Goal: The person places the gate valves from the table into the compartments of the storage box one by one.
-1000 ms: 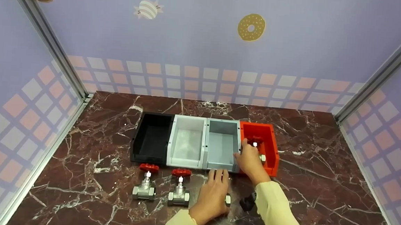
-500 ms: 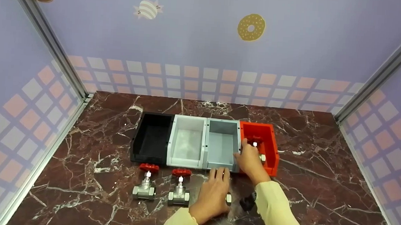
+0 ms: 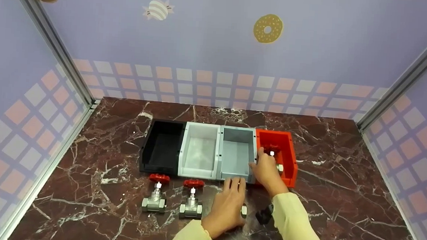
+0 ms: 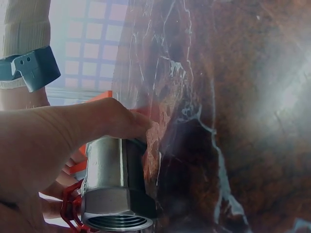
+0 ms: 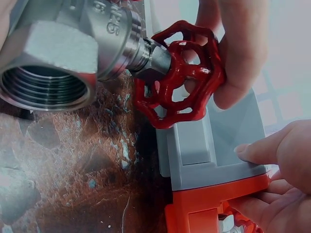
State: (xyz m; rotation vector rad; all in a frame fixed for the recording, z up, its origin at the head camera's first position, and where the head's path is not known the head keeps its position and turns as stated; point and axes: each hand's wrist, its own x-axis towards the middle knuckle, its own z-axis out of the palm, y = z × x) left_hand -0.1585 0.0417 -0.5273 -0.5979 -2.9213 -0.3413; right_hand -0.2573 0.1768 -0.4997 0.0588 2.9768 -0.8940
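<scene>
My left hand (image 3: 226, 208) grips a metal valve with a red handwheel in front of the grey bin (image 3: 235, 173). Its body shows between thumb and palm in the left wrist view, while the right wrist view shows fingers round the handwheel (image 5: 170, 73). My right hand (image 3: 267, 171) straddles the walls where the grey bin meets the red bin (image 3: 291, 150), thumb on the grey side and fingers inside the red one. Inside the red bin lies another valve (image 3: 272, 153), partly hidden by that hand. Whether the fingers touch this valve is hard to tell.
Two more red-wheeled valves stand left of my left hand, an outer valve (image 3: 154, 203) and an inner valve (image 3: 191, 207). A black bin (image 3: 158, 168) and a white bin (image 3: 197, 174) continue the row leftwards. Purple walls enclose the dark marble tabletop (image 3: 94, 187).
My left hand has edged very slightly toward the bins with the valve. The right hand stays on the bin walls.
</scene>
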